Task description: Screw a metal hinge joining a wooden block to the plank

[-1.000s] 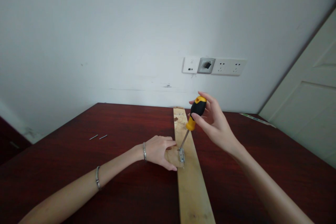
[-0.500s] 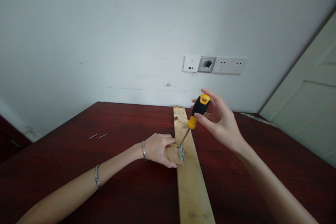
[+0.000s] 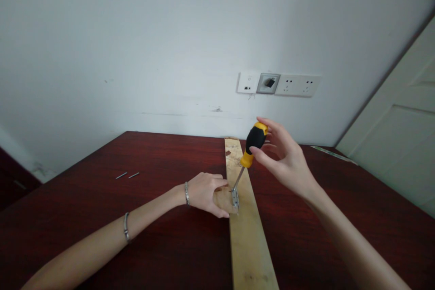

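A yellow-and-black screwdriver (image 3: 255,139) is gripped in my right hand (image 3: 283,158), thumb on one side and fingers round the back. It leans to the right, its shaft running down to the far end of a small metal bracket (image 3: 235,198). That bracket sits where a small wood block (image 3: 222,199) meets a long wooden plank (image 3: 249,235). My left hand (image 3: 206,193) wraps round the block, with thumb and fingers on its near and far sides. Whether a screw is under the screwdriver's tip is too small to tell.
Two screws or nails (image 3: 127,175) lie on the dark red table (image 3: 170,158) at the left. At the back right lies a thin strip (image 3: 335,154). Behind the table stands a white wall with sockets (image 3: 278,84); a white door (image 3: 404,122) is on the right.
The screwdriver's handle has turned, showing more black, and has shifted slightly left. My right hand's fingers have moved with it. My left hand, block and plank look the same.
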A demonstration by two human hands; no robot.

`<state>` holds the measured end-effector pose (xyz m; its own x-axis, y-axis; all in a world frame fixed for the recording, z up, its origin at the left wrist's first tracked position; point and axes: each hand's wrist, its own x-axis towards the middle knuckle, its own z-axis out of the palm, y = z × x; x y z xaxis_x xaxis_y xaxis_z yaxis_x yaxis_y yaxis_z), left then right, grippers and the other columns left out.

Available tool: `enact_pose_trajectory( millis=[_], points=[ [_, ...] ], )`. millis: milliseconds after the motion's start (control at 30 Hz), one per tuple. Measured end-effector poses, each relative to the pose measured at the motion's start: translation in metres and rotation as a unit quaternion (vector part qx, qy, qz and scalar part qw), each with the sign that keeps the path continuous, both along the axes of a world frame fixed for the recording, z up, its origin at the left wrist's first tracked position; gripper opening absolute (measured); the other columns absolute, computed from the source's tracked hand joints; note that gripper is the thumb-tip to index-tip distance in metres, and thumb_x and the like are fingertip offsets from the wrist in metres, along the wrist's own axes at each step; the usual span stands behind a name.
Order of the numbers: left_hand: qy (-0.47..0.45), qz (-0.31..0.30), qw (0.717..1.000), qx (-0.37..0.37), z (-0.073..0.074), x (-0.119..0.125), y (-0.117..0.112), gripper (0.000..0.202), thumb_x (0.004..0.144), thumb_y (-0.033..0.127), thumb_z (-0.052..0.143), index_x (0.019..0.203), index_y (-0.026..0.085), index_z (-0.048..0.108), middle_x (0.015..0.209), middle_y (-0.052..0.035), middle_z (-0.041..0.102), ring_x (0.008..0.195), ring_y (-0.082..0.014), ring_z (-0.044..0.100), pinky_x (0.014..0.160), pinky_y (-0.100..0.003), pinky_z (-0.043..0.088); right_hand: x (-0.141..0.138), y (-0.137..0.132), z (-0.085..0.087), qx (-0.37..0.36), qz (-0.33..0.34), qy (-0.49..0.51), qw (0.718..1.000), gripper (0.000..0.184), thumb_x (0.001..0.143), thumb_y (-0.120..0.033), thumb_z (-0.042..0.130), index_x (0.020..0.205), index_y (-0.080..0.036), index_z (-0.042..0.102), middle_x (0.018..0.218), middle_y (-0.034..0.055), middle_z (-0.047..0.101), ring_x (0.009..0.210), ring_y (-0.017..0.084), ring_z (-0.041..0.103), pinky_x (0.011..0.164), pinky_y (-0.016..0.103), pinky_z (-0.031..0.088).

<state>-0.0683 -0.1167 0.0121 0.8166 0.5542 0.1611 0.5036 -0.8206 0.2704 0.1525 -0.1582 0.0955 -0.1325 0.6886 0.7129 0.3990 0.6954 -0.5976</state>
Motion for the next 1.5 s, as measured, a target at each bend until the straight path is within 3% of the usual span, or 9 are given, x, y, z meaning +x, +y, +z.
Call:
enact_pose_trajectory(
  millis=[100, 300, 533, 733, 933, 1100, 1200, 1333, 1500],
  points=[
    [0.0, -0.001, 1.0, 0.003, -0.001, 0.001, 0.0, 0.064, 0.055, 0.067, 0.072, 0.097, 0.02, 0.065, 0.084, -0.0023, 0.065, 0.071, -0.0197, 0.064, 0.063, -0.026, 0.048, -0.001, 0.001, 0.0, 0.009, -0.031, -0.015, 0.999, 0.055, 0.075, -0.033, 0.072, 0.127, -0.03, 0.053, 0.118, 0.0066, 0.056, 0.09, 0.019, 0.061, 0.071, 0.033, 0.06],
    [-0.006, -0.002, 1.0, -0.002, -0.001, 0.0, 0.001, 0.064, 0.056, 0.068, 0.071, 0.098, 0.02, 0.065, 0.084, -0.0026, 0.065, 0.071, -0.0194, 0.064, 0.063, -0.025, 0.047, 0.0, 0.0, 0.0, -0.01, 0.025, 0.033, 0.999, 0.053, 0.082, -0.026, 0.062, 0.133, -0.029, 0.047, 0.114, 0.0058, 0.06, 0.095, 0.018, 0.062, 0.079, 0.034, 0.058],
    [0.004, 0.008, 1.0, 0.004, 0.001, -0.001, 0.0, 0.063, 0.056, 0.066, 0.073, 0.098, 0.02, 0.065, 0.085, -0.0023, 0.065, 0.071, -0.02, 0.064, 0.061, -0.026, 0.046, -0.005, 0.001, -0.005, 0.029, -0.028, 0.0, 0.999, 0.05, 0.076, -0.031, 0.072, 0.122, -0.031, 0.054, 0.123, 0.0053, 0.055, 0.099, 0.021, 0.061, 0.082, 0.037, 0.057],
    [-0.002, 0.001, 1.0, -0.003, 0.003, 0.0, 0.001, 0.06, 0.056, 0.067, 0.072, 0.093, 0.019, 0.064, 0.083, -0.0022, 0.064, 0.07, -0.0194, 0.063, 0.062, -0.026, 0.046, -0.007, -0.001, -0.006, 0.003, 0.038, 0.047, 0.998, 0.05, 0.085, -0.027, 0.059, 0.132, -0.031, 0.041, 0.12, 0.0061, 0.055, 0.102, 0.02, 0.06, 0.088, 0.038, 0.053],
    [0.001, 0.005, 1.0, 0.009, 0.005, 0.002, -0.002, 0.061, 0.054, 0.066, 0.073, 0.092, 0.019, 0.065, 0.083, -0.0019, 0.065, 0.07, -0.0191, 0.064, 0.06, -0.025, 0.046, -0.011, 0.004, -0.01, 0.03, -0.053, 0.015, 0.998, 0.065, 0.073, -0.033, 0.074, 0.129, -0.031, 0.042, 0.126, 0.0069, 0.049, 0.096, 0.021, 0.059, 0.079, 0.036, 0.055],
    [0.016, 0.015, 1.0, 0.018, 0.006, 0.002, -0.001, 0.063, 0.056, 0.069, 0.07, 0.095, 0.02, 0.064, 0.085, -0.0016, 0.065, 0.072, -0.0207, 0.065, 0.062, -0.026, 0.047, -0.014, 0.003, -0.011, 0.007, 0.04, 0.028, 0.999, 0.062, 0.085, -0.027, 0.06, 0.139, -0.033, 0.031, 0.128, 0.0068, 0.052, 0.106, 0.02, 0.058, 0.093, 0.04, 0.05],
    [0.021, 0.023, 0.999, 0.021, 0.005, 0.002, 0.0, 0.063, 0.057, 0.069, 0.07, 0.097, 0.02, 0.064, 0.086, -0.0017, 0.066, 0.074, -0.0214, 0.066, 0.063, -0.027, 0.048, -0.016, 0.003, -0.007, 0.017, 0.057, 0.017, 0.998, 0.053, 0.086, -0.025, 0.058, 0.134, -0.033, 0.037, 0.127, 0.0059, 0.052, 0.111, 0.02, 0.056, 0.093, 0.04, 0.05],
    [0.024, 0.037, 0.999, 0.015, 0.003, 0.002, 0.001, 0.063, 0.057, 0.068, 0.071, 0.098, 0.021, 0.064, 0.087, -0.0016, 0.066, 0.074, -0.0216, 0.066, 0.063, -0.027, 0.047, -0.02, 0.007, 0.008, 0.076, -0.032, -0.037, 0.996, 0.038, 0.078, -0.032, 0.07, 0.112, -0.027, 0.057, 0.11, 0.0045, 0.058, 0.097, 0.019, 0.059, 0.078, 0.034, 0.054],
    [0.02, 0.044, 0.999, 0.017, 0.005, 0.001, 0.003, 0.062, 0.058, 0.067, 0.07, 0.098, 0.02, 0.065, 0.087, -0.0025, 0.065, 0.074, -0.0216, 0.065, 0.063, -0.027, 0.047, -0.024, 0.01, 0.026, 0.073, -0.055, -0.088, 0.992, 0.035, 0.079, -0.024, 0.064, 0.113, -0.024, 0.056, 0.102, 0.0029, 0.063, 0.082, 0.016, 0.061, 0.068, 0.031, 0.053]
  ],
)
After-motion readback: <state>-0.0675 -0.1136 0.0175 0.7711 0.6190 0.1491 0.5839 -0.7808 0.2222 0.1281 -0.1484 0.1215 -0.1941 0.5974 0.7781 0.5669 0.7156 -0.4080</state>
